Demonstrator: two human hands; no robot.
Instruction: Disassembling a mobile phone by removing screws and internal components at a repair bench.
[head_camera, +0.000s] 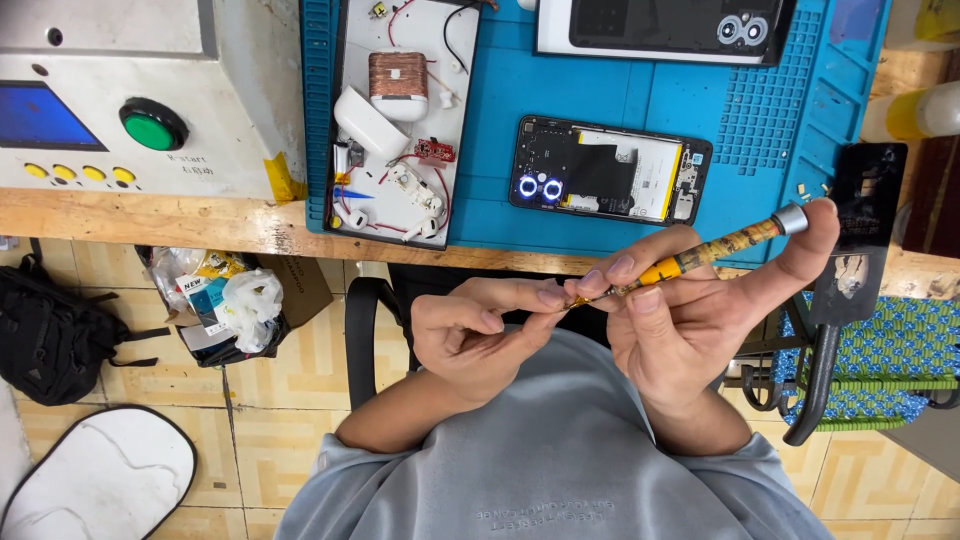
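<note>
My right hand (690, 315) grips a small precision screwdriver (715, 248) with a yellow patterned handle and a silver end cap; my index fingertip rests on the cap. My left hand (480, 335) pinches at the screwdriver's tip, thumb and fingers closed around it; anything tiny between them is hidden. Both hands hover above my lap, just off the bench edge. On the blue work mat (600, 95) lies an opened phone (610, 170) with its back removed, showing battery and two glowing camera rings.
A white tray (395, 115) of earbud parts, wires and a copper coil sits left on the mat. Another phone back (670, 25) lies at the top. A grey machine with a green button (152, 125) stands left. Below: a rubbish bag (225, 300), a black backpack (50, 335), a woven chair (880, 360).
</note>
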